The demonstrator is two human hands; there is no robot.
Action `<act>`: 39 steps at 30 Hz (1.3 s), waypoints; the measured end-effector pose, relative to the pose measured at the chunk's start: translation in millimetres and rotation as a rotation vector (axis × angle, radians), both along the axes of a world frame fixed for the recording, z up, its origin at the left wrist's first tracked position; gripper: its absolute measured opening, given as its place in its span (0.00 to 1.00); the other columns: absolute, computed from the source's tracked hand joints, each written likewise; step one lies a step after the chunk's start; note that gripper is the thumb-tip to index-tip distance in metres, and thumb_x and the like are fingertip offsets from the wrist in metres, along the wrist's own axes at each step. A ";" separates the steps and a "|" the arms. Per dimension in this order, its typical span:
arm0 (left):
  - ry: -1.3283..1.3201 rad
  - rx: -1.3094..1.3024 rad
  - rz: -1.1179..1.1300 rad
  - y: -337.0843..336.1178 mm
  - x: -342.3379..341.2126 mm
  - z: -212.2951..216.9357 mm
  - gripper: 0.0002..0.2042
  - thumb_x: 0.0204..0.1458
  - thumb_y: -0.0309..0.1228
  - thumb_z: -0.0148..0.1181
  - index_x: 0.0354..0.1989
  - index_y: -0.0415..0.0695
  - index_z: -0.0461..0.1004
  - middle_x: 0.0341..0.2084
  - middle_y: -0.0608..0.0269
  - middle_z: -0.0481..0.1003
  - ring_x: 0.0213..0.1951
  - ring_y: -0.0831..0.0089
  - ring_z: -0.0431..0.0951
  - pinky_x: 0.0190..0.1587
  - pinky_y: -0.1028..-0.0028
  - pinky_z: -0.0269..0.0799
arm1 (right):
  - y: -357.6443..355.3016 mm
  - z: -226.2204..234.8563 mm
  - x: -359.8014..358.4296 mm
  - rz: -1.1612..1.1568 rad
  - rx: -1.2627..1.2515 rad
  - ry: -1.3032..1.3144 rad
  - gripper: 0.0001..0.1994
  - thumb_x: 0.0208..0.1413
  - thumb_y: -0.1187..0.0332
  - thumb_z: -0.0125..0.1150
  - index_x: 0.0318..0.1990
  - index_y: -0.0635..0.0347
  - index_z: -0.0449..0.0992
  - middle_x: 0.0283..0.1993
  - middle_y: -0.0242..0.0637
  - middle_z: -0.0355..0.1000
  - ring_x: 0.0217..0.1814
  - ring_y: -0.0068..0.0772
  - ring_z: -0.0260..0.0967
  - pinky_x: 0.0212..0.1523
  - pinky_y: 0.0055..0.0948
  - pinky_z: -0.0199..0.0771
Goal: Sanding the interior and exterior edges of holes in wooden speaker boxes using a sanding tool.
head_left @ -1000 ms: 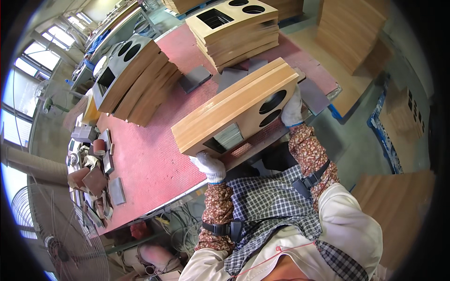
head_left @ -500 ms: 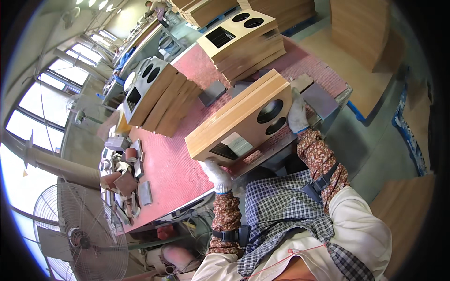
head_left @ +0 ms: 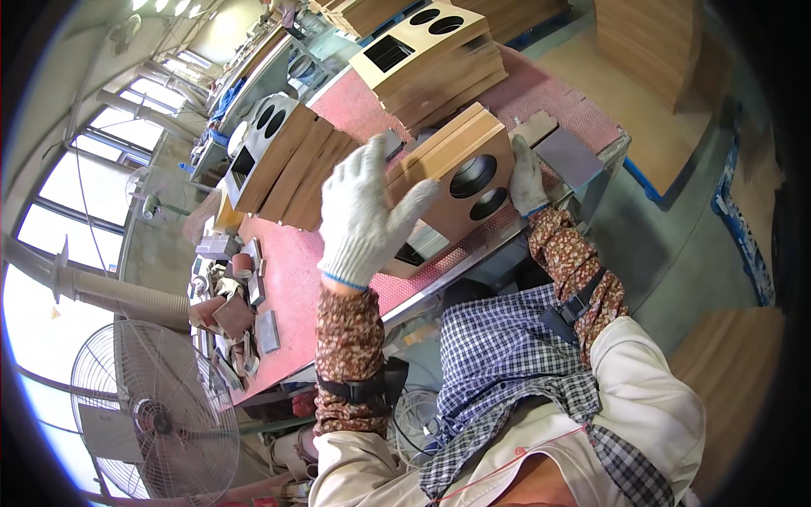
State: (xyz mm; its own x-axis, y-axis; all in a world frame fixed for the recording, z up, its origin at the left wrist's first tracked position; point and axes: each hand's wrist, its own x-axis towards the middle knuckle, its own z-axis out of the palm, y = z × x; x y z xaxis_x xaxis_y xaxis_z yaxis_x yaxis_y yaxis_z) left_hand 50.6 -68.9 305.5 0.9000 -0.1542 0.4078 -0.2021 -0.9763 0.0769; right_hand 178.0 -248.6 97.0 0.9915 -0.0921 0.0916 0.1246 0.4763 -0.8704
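Currently, the left hand [head_left: 365, 211] is held thumb-spread; wooden panels [head_left: 454, 145] are touched by the right hand [head_left: 527, 179], fingers together.

Text, numbers, signs: none legible | fan plate [head_left: 110, 433]: faint marking, too small to read

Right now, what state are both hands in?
Left hand: open, holding nothing.
Right hand: at the right end of the wooden panel; whether gripping cannot be told.
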 end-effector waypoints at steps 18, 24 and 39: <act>0.167 -0.025 0.039 -3.5 19.6 -29.0 0.34 0.52 0.58 0.66 0.52 0.37 0.74 0.40 0.44 0.78 0.44 0.46 0.79 0.49 0.53 0.74 | -3.6 -8.2 -3.5 0.058 0.035 -0.007 0.27 0.75 0.52 0.37 0.45 0.70 0.77 0.42 0.38 0.76 0.44 0.28 0.70 0.49 0.34 0.71; 0.113 -0.036 0.018 0.7 21.3 -33.6 0.34 0.53 0.59 0.66 0.53 0.38 0.75 0.40 0.44 0.78 0.44 0.47 0.80 0.48 0.54 0.75 | -28.3 -8.7 -16.9 0.054 -0.305 -0.213 0.29 0.75 0.50 0.40 0.59 0.72 0.73 0.56 0.42 0.76 0.56 0.33 0.70 0.60 0.34 0.68; 0.112 -0.003 0.033 2.7 16.5 -32.2 0.35 0.52 0.59 0.66 0.55 0.40 0.74 0.41 0.46 0.79 0.42 0.48 0.81 0.46 0.55 0.76 | -27.9 49.3 -31.6 0.274 -0.424 -0.215 0.30 0.55 0.75 0.68 0.66 0.67 0.67 0.54 0.38 0.75 0.53 0.27 0.73 0.54 0.29 0.77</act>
State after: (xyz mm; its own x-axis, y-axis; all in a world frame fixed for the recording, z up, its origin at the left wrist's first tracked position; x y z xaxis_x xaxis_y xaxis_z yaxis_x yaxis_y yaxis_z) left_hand 67.1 -66.2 273.3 0.9444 -0.1224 0.3051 -0.1598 -0.9820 0.1006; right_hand 146.4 -276.5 146.3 0.9289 0.2558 0.2679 0.2417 0.1294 -0.9617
